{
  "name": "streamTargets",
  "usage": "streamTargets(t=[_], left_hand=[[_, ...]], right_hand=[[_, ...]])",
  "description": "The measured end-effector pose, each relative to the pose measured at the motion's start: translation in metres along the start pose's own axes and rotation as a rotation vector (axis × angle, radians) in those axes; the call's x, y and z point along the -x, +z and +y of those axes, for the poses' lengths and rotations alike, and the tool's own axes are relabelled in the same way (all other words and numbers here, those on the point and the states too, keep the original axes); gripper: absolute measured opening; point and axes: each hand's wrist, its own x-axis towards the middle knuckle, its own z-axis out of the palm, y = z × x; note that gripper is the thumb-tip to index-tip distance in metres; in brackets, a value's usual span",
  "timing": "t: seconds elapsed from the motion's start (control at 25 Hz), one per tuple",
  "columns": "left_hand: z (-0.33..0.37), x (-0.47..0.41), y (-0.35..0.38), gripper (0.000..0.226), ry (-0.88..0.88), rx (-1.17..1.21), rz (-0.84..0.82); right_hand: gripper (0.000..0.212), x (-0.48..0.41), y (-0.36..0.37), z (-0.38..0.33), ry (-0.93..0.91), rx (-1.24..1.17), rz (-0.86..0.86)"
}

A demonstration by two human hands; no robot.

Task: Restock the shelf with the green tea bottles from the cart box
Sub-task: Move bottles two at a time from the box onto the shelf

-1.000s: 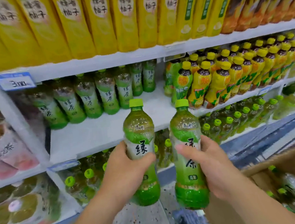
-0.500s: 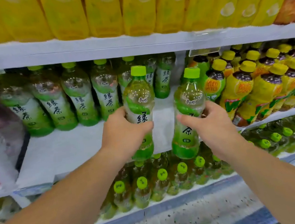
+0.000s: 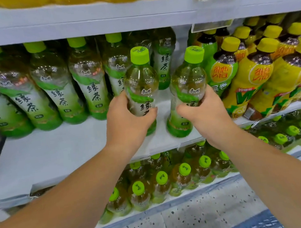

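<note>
Middle shelf point(image 3: 56, 155): stocked green tea bottles point(image 3: 61, 90) along the back, 9 to 12 o'clock. Before them, left bottle point(image 3: 141, 82) in left hand point(image 3: 126, 124). Right bottle point(image 3: 189, 82), in right hand point(image 3: 204, 114), just beside at its 3 o'clock. Lemon tea bottles point(image 3: 255, 78) farther at 3 o'clock. Lower-shelf bottles point(image 3: 162, 184) beneath, 6 o'clock.

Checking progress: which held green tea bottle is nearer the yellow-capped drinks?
The right-hand bottle, beside the yellow-capped drinks; the left-hand bottle is farther off.

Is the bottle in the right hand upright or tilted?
Tilted: the bottle leans with its cap right of its base, gripped by the right hand.
</note>
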Motion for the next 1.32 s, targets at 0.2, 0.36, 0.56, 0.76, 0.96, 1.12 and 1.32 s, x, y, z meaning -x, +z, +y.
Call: streamTargets(t=[0.2, 0.36, 0.56, 0.76, 0.96, 1.12, 1.32], left_hand=[[-0.033, 0.017, 0.001, 0.054, -0.067, -0.148, -0.06], [-0.042, 0.019, 0.007, 0.05, -0.044, -0.126, 0.032], [-0.037, 0.001, 0.025, 0.043, 0.003, -0.149, 0.054], [-0.032, -0.013, 0.041, 0.035, -0.085, -0.15, 0.111], [-0.026, -0.02, 0.052, 0.05, -0.238, -0.089, 0.169], [-0.029, -0.027, 0.057, 0.037, -0.249, -0.101, 0.187], [-0.035, -0.03, 0.063, 0.049, -0.192, -0.095, 0.233]], right_hand=[[0.05, 0.018, 0.008, 0.03, 0.056, 0.192, -0.023], [0.048, 0.025, 0.02, 0.051, 0.045, 0.249, 0.094], [0.042, -0.001, 0.037, 0.046, 0.024, 0.182, 0.178], [0.039, -0.012, 0.053, 0.048, 0.02, 0.122, 0.241], [0.038, -0.032, 0.058, 0.052, 0.033, 0.135, 0.273], [0.041, -0.042, 0.067, 0.06, -0.002, 0.166, 0.299], [0.045, -0.051, 0.072, 0.06, 0.007, 0.22, 0.301]])
